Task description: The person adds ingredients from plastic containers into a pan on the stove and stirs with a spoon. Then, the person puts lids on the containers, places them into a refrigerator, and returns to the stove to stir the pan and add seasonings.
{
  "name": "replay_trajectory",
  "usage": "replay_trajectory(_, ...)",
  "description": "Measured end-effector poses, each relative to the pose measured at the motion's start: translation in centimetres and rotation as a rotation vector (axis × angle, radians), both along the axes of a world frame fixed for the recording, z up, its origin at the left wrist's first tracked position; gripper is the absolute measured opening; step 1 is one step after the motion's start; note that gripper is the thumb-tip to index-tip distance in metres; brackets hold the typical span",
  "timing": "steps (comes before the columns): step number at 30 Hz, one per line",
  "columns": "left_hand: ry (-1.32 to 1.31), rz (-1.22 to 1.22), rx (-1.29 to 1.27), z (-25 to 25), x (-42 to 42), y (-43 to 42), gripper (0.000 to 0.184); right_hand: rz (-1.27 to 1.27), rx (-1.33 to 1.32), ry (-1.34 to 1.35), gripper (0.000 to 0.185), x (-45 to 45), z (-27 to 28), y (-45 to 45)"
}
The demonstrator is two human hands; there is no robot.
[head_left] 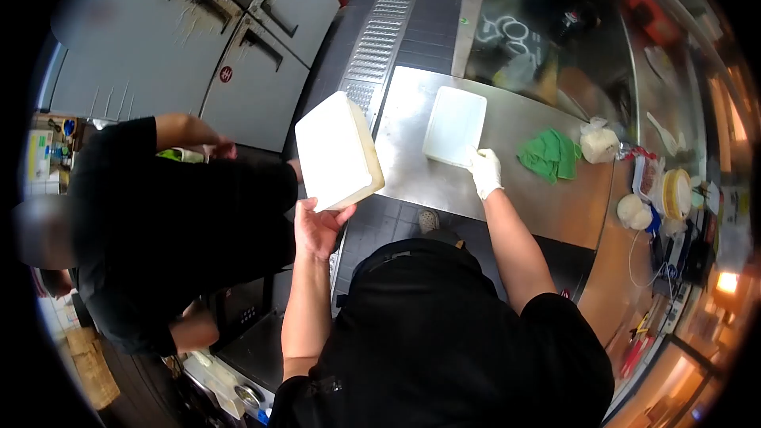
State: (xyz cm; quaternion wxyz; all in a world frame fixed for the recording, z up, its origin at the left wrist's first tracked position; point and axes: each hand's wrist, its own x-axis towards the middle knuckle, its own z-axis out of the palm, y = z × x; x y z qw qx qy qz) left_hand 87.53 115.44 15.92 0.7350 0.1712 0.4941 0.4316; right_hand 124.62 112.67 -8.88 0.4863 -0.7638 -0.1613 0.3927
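Observation:
My bare left hand [319,228] grips the near end of a white rectangular container [337,154], held tilted in the air left of the steel table [515,206]. My right hand [485,171], in a whitish glove, has its fingers on the near right corner of a flat white rectangular tray or lid [455,127], which lies on the table. What the container holds, if anything, cannot be seen. A crumpled green cloth [548,155] lies on the table to the right of my right hand.
Another person [174,214] in black stands close on my left, before grey refrigerator doors [158,40]. White bags [599,143], a round tub [676,193] and cables sit along the right side. A floor grate [382,40] runs ahead.

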Motion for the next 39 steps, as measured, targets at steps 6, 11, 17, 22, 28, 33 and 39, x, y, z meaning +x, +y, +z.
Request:
replay_trajectory(6, 0.012, 0.003, -0.034, -3.3, -2.4, -0.6, 0.067, -0.061, -0.028, -0.281, 0.057, -0.6, 1.9, 7.5)
replay_trajectory(11, 0.034, 0.042, -0.065, -5.1, -4.4, -0.4, 0.059, 0.2, 0.111, -0.897, 0.088, -6.4, 12.2, 5.6)
replay_trajectory(17, -0.012, 0.073, -0.091, -9.1, -7.4, 4.2, 0.047, 0.983, 0.149, -0.737, 0.08, -15.0, 11.2, 3.5)
replay_trajectory(22, 0.041, -0.01, -0.062, -9.5, -9.1, 12.8, 0.043, 0.999, -0.088, -0.809, 0.074, -19.7, 9.0, 5.9)
replay_trajectory(28, 0.101, -0.233, 0.09, -9.7, -15.0, 22.5, 0.048, 0.885, -0.511, -0.81, 0.101, -25.2, 10.0, 9.8)
replay_trajectory(33, 0.121, -0.242, 0.047, -10.7, -21.4, 26.6, 0.046, 0.841, -0.629, -0.755, 0.119, -26.8, 9.9, 11.5)
replay_trajectory(39, 0.066, -0.096, 0.032, -12.2, -27.4, 28.7, 0.045, 0.862, -0.775, -0.787, 0.122, -26.5, 8.0, 13.0)
